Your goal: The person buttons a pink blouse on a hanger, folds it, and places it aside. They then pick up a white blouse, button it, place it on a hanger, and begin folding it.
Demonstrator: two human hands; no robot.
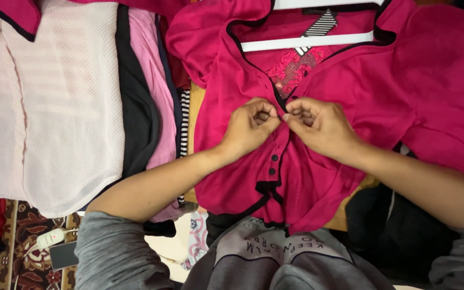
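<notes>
Both the left hand [251, 129] and right hand [318, 126] are pinching shut on the magenta black-trimmed button-front shirt [350, 107] placket at twelve o'clock; two lower black buttons [273, 164] are sitting fastened.

A magenta blouse [350, 91] with black trim lies spread flat on a white hanger [307, 42]. The left hand [251, 129] and right hand [320, 126] meet at its button placket, each pinching the fabric edge in a fingertip grip just above two black buttons [273, 164]. To the left lie a pale pink mesh garment [55, 107] and folded dark and pink clothes [146, 96].
</notes>
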